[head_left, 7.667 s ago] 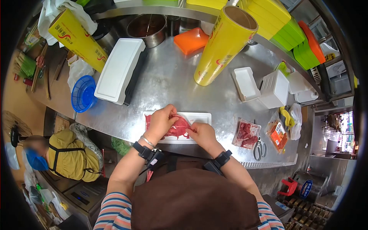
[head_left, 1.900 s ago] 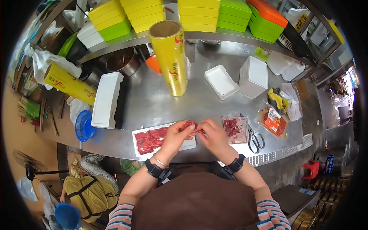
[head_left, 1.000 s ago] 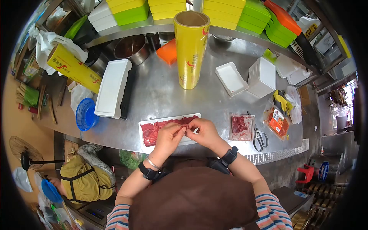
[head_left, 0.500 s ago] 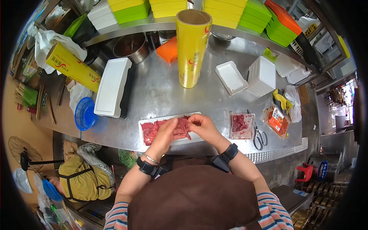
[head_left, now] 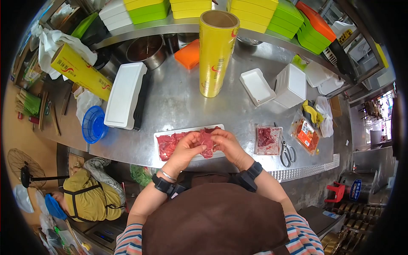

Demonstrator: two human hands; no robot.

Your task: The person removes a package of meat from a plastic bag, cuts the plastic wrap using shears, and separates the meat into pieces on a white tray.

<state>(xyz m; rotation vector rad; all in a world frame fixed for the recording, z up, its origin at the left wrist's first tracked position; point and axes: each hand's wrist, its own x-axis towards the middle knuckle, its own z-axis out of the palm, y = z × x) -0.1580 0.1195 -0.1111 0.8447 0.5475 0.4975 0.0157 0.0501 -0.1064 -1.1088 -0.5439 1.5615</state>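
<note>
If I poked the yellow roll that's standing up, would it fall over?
It might tip: the yellow roll stands on end, taller than wide. Once down, it would probably roll on its round side. Being hollow, it may be lighter than it looks.

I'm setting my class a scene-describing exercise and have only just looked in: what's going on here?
A person is handling a thin slice of raw red meat with both bare hands, the left hand and right hand gripping it at either side over a white tray. Other meat slices lie in the tray. To the right, on the metal worktop, are a clear pack of meat and scissors, neither being held.
</note>
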